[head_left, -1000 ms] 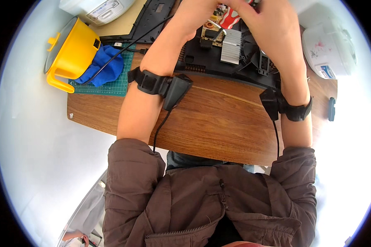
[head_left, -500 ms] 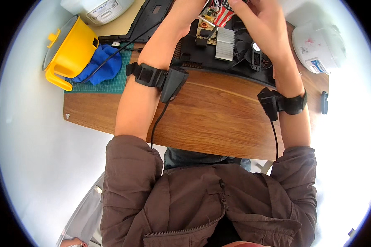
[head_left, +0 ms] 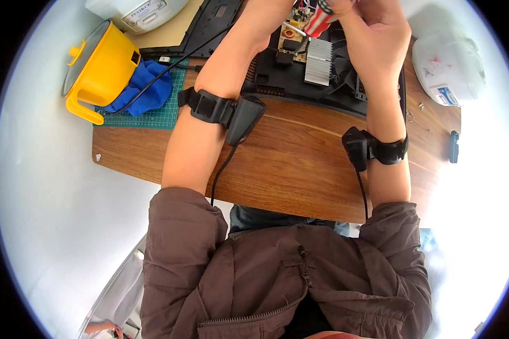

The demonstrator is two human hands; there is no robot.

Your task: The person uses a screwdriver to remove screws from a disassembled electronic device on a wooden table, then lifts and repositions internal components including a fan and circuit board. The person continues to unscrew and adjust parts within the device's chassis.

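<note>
An opened black appliance base (head_left: 322, 97) lies at the far side of the table, with a circuit board (head_left: 291, 35), a ribbed silver heat sink (head_left: 319, 62) and a black fan (head_left: 343, 68) inside. My right hand (head_left: 376, 34) is closed round a screwdriver (head_left: 321, 22) with a red-and-white striped, starred handle. It is tilted over the board, its lower end beside the heat sink. At the top edge, my left hand (head_left: 266, 25) is beside the board. Its fingers lie out of view, so what they hold cannot be seen.
Left on the table (head_left: 254, 164) are a yellow pot (head_left: 99, 68), a blue cloth (head_left: 147, 87) and a green cutting mat (head_left: 167, 116). A black panel (head_left: 212, 28) lies behind. A white tub (head_left: 447, 68) and small screws (head_left: 421, 105) are at right. Cables trail from both black wrist straps.
My right hand and forearm have turned, the wrist shifting left, and the striped handle is now more tilted with its lower end over the board. The whole view has shifted slightly.
</note>
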